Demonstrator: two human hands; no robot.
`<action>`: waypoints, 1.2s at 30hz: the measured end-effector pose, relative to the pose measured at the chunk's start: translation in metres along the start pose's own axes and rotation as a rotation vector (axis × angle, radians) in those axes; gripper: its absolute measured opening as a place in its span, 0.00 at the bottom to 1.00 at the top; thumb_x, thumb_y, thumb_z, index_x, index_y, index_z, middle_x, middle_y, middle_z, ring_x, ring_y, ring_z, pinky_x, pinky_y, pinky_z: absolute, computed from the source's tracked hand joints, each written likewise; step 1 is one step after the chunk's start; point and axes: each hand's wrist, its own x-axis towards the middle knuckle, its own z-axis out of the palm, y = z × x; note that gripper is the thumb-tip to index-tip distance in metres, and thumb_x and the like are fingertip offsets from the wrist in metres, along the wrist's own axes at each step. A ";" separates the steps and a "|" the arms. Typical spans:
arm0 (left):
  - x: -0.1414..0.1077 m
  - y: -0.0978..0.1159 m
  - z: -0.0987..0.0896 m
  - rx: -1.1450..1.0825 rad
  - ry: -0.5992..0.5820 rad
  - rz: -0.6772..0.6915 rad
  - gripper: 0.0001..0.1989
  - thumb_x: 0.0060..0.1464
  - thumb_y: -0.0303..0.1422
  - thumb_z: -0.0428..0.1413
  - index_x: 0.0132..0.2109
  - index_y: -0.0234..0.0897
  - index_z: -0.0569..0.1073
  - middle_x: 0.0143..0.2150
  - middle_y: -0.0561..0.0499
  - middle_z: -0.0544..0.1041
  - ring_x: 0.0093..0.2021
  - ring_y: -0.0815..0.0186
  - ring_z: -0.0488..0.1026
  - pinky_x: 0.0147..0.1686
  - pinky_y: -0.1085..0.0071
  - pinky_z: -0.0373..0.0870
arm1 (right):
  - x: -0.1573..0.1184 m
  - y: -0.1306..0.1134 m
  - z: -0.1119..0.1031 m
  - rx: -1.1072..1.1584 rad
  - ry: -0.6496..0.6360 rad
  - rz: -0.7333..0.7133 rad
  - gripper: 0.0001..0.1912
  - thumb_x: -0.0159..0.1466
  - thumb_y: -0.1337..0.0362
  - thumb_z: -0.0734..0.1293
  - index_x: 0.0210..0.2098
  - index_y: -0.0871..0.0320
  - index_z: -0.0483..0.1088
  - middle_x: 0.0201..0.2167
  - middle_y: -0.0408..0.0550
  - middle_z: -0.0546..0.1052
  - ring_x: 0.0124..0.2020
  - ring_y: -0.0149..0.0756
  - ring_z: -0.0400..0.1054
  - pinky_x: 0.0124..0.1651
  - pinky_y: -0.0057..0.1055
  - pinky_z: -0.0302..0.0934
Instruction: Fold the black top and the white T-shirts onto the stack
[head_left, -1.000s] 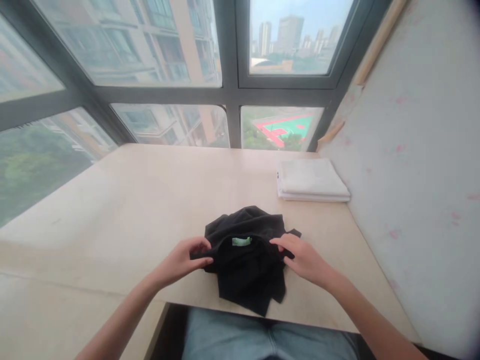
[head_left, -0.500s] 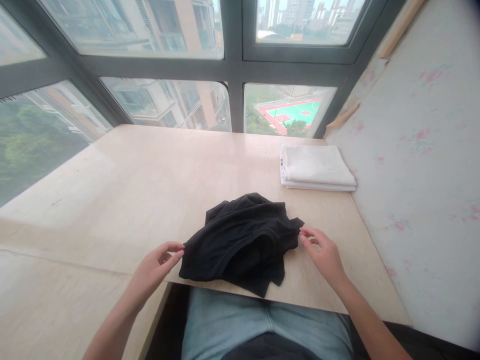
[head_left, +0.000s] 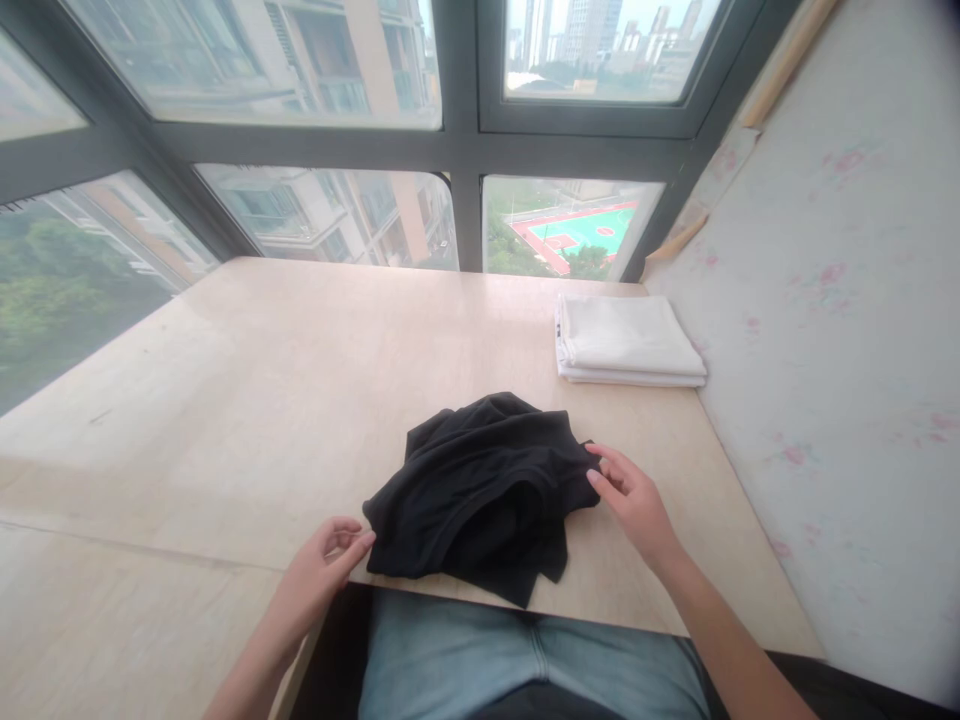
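A crumpled black T-shirt (head_left: 480,470) lies bunched near the front edge of a pale tabletop, with a wide banded opening facing me. At its lower left edge my left hand (head_left: 330,560) is closed, thumb and forefinger pinched against the fabric. My right hand (head_left: 634,500) grips the small right end of the shirt, forefinger on top and thumb just below. The cloth between those fingertips is partly hidden. The rest of the shirt spreads in loose folds between both hands.
Folded white cloths (head_left: 630,340) are stacked at the back right, close to a flowered wall (head_left: 840,400). Grey-framed windows (head_left: 465,150) border the far side. A seam (head_left: 150,545) crosses the pale tabletop (head_left: 262,400) on the left. My legs are below the front edge.
My left hand has moved down and slightly right along the shirt's left edge. My right hand has shifted slightly left, its forefinger now over the shirt's right end. The view has tilted slightly.
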 end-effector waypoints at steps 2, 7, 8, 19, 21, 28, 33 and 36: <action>-0.005 0.004 0.000 -0.081 -0.059 -0.003 0.32 0.42 0.57 0.63 0.45 0.37 0.70 0.32 0.53 0.75 0.19 0.75 0.57 0.20 0.77 0.52 | 0.001 -0.006 0.000 0.155 -0.055 0.057 0.27 0.62 0.49 0.68 0.57 0.55 0.68 0.39 0.48 0.78 0.42 0.40 0.74 0.48 0.36 0.68; -0.017 0.016 0.006 -0.206 -0.097 0.017 0.27 0.48 0.52 0.62 0.47 0.37 0.71 0.26 0.58 0.70 0.19 0.77 0.54 0.21 0.78 0.48 | 0.004 -0.010 0.001 0.110 -0.189 0.096 0.25 0.62 0.49 0.68 0.54 0.53 0.72 0.47 0.51 0.78 0.51 0.45 0.72 0.52 0.41 0.68; -0.017 0.017 0.007 -0.173 -0.055 0.018 0.27 0.46 0.52 0.63 0.45 0.36 0.71 0.27 0.56 0.71 0.19 0.76 0.56 0.21 0.77 0.50 | 0.005 -0.008 0.001 0.041 -0.179 0.080 0.24 0.62 0.49 0.68 0.53 0.53 0.73 0.47 0.51 0.78 0.51 0.46 0.72 0.52 0.41 0.68; -0.009 -0.001 0.013 -0.048 0.089 0.041 0.30 0.45 0.54 0.62 0.46 0.35 0.72 0.38 0.47 0.78 0.23 0.70 0.69 0.19 0.75 0.61 | 0.007 0.004 -0.001 -0.113 -0.131 0.001 0.17 0.62 0.52 0.66 0.44 0.54 0.78 0.34 0.50 0.80 0.42 0.46 0.74 0.41 0.39 0.70; -0.009 -0.001 0.014 -0.049 0.126 0.058 0.31 0.46 0.54 0.62 0.48 0.36 0.72 0.41 0.46 0.79 0.25 0.68 0.72 0.21 0.74 0.64 | 0.007 0.003 -0.001 -0.111 -0.132 0.026 0.17 0.62 0.52 0.66 0.44 0.54 0.78 0.35 0.50 0.80 0.42 0.45 0.74 0.41 0.38 0.69; -0.017 0.014 0.019 -0.111 -0.079 0.068 0.22 0.50 0.50 0.62 0.43 0.35 0.76 0.32 0.49 0.79 0.37 0.58 0.76 0.33 0.69 0.71 | 0.006 0.001 0.003 -0.082 -0.140 0.086 0.20 0.61 0.49 0.66 0.45 0.55 0.77 0.37 0.49 0.80 0.40 0.41 0.73 0.43 0.37 0.67; -0.028 0.023 0.014 -0.318 -0.057 0.114 0.16 0.52 0.46 0.62 0.36 0.36 0.77 0.37 0.49 0.79 0.42 0.59 0.75 0.42 0.67 0.72 | 0.006 -0.002 0.003 -0.050 -0.134 0.117 0.21 0.61 0.48 0.67 0.44 0.55 0.77 0.37 0.49 0.80 0.40 0.42 0.73 0.43 0.37 0.66; -0.030 0.026 0.008 -0.545 0.007 0.113 0.17 0.50 0.47 0.63 0.37 0.38 0.77 0.38 0.51 0.80 0.41 0.61 0.75 0.43 0.68 0.73 | 0.008 -0.005 0.002 0.029 -0.137 0.124 0.20 0.59 0.48 0.69 0.43 0.56 0.77 0.37 0.49 0.80 0.40 0.41 0.72 0.43 0.38 0.67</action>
